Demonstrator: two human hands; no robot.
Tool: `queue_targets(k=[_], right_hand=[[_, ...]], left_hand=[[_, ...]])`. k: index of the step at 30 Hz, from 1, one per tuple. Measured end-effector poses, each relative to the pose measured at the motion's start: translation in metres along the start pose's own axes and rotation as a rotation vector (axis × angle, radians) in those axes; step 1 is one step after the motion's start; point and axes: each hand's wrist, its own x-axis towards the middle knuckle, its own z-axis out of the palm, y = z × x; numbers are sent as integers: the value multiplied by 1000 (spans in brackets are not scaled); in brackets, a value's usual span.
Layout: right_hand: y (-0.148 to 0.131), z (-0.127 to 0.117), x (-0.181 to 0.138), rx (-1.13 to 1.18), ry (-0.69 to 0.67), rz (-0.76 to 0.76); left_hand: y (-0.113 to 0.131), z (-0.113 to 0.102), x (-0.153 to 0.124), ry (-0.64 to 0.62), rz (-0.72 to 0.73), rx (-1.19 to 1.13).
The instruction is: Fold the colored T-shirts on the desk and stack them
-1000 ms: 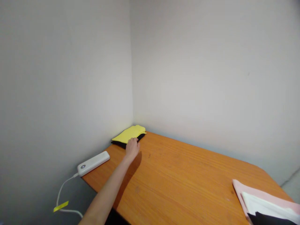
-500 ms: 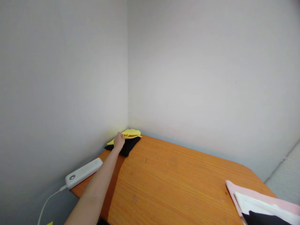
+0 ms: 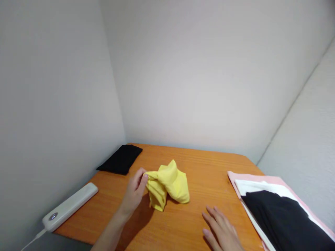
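Note:
A crumpled yellow cloth (image 3: pixel 172 181) hangs from my left hand (image 3: pixel 136 190), whose thumb and fingers pinch one edge of it. The cloth sits over the middle of the wooden table, its folds bunched. To the right and nearer to me, my right hand (image 3: pixel 220 228) hovers low over the tabletop with its fingers spread, apart from the cloth and holding nothing. In the far left corner lies a flat, folded black cloth (image 3: pixel 121 159).
At the right of the orange-brown table (image 3: pixel 193 160) is a pile of pink cloth (image 3: pixel 269 179), white cloth (image 3: pixel 252 186) and black cloth (image 3: pixel 288 216). A white bar-shaped device (image 3: pixel 72 205) with a cable lies along the left edge. Walls border the table's back and left.
My left hand has brought the yellow cloth from the far left corner to the middle, leaving the black cloth there. My right hand has come into view, and the view has turned right.

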Motion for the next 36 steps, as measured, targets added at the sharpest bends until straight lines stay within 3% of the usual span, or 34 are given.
queue_targets(k=[3, 6, 8, 11, 14, 19, 23, 26, 30, 36], right_hand=[[-23, -4, -1, 10, -88, 70], [-33, -9, -2, 92, -64, 92], [-38, -9, -2, 182, -19, 106], [-53, -7, 3, 372, 54, 108], [-75, -6, 11, 545, 75, 20], [-98, -4, 24, 629, 108, -70], [-95, 3, 36, 715, 255, 69], [-91, 7, 42, 719, 292, 227], [-90, 7, 43, 648, 255, 332], [-86, -4, 37, 662, 166, 289]], left_hand=[[-18, -3, -25, -148, -87, 40], [-26, -6, -32, -88, -38, 148], [-17, 0, -35, -43, 43, 202], [11, 27, -43, -182, 70, 177], [31, 64, -51, -345, -11, 191], [14, 99, -49, -332, -162, 319], [-16, 99, -46, -323, -210, 171], [-26, 97, -53, -363, -289, -73], [-24, 95, -68, -356, -394, -390], [-8, 90, -85, -210, -586, -655]])
